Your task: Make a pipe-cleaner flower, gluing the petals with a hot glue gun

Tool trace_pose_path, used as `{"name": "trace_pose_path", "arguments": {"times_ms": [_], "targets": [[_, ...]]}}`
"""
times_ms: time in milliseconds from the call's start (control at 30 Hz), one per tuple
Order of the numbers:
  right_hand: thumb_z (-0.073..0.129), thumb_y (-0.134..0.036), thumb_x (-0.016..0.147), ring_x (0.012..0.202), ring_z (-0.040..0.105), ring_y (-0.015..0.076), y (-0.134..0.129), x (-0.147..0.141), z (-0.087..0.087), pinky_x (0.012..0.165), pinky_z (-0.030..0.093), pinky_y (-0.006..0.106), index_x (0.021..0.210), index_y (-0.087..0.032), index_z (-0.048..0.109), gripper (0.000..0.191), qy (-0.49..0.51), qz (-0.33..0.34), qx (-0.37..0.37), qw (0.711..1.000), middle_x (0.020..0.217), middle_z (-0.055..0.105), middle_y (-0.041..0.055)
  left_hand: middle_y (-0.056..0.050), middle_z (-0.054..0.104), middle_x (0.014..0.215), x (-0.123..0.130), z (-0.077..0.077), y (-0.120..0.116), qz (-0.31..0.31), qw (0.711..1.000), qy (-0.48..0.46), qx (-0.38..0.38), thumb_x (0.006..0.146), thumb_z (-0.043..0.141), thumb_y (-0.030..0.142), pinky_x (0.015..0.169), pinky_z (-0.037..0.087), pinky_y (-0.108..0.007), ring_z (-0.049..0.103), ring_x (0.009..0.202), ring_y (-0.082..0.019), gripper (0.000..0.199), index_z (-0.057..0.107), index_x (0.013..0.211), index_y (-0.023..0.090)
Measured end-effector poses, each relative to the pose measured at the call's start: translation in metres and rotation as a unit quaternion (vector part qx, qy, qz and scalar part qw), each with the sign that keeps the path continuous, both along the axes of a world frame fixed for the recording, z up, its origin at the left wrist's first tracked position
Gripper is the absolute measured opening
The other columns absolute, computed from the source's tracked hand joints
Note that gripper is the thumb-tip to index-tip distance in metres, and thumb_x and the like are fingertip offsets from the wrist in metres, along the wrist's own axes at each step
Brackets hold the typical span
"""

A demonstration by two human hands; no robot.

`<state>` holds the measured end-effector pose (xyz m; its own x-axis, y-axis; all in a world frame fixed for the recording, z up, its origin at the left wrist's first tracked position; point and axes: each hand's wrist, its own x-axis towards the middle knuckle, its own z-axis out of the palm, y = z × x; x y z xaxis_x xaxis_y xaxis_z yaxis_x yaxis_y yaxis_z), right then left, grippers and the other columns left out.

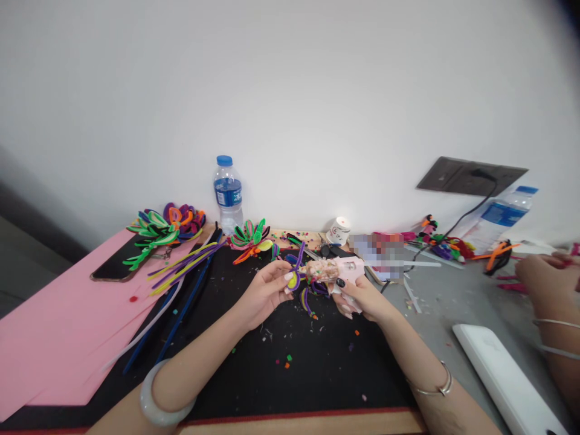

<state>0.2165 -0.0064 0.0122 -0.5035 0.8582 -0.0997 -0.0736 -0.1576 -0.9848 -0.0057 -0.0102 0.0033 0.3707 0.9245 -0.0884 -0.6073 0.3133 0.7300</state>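
Observation:
Between thumb and fingers, my left hand point(270, 289) pinches a small purple and yellow pipe cleaner piece point(294, 279), bent into a loop with one purple end sticking up. My right hand point(360, 296) grips a pale pink hot glue gun point(351, 269) by its handle. The gun's front part is covered in colourful specks, and its nozzle points left, close to the loop; whether they touch I cannot tell. A clear glue stick point(421, 263) juts from the gun's back. Under the gun, more purple and yellow pipe cleaner loops point(309, 302) lie on the black mat point(317, 374).
Pipe cleaner flowers point(170, 226) and a phone point(115, 260) lie on pink paper point(54, 326) at left. Loose pipe cleaners point(185, 266), a water bottle point(229, 196) and a paper cup point(338, 231) are nearby. At right are a white case point(502, 374) and another person's hand point(548, 278).

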Motion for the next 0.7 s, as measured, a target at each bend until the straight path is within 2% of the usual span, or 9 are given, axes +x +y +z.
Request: {"name": "trace_pose_path", "arguments": {"times_ms": [700], "targets": [[0.057, -0.051, 0.074, 0.029, 0.031, 0.0034, 0.0011, 0.0011, -0.0005, 0.031, 0.032, 0.018, 0.075, -0.015, 0.049, 0.037, 0.000, 0.004, 0.000, 1.000, 0.041, 0.043, -0.0078, 0.003, 0.054, 0.068, 0.0002, -0.0011, 0.0001, -0.001, 1.000, 0.004, 0.000, 0.067, 0.070, 0.020, 0.055, 0.044, -0.020, 0.048, 0.054, -0.005, 0.018, 0.060, 0.081, 0.019]]}}
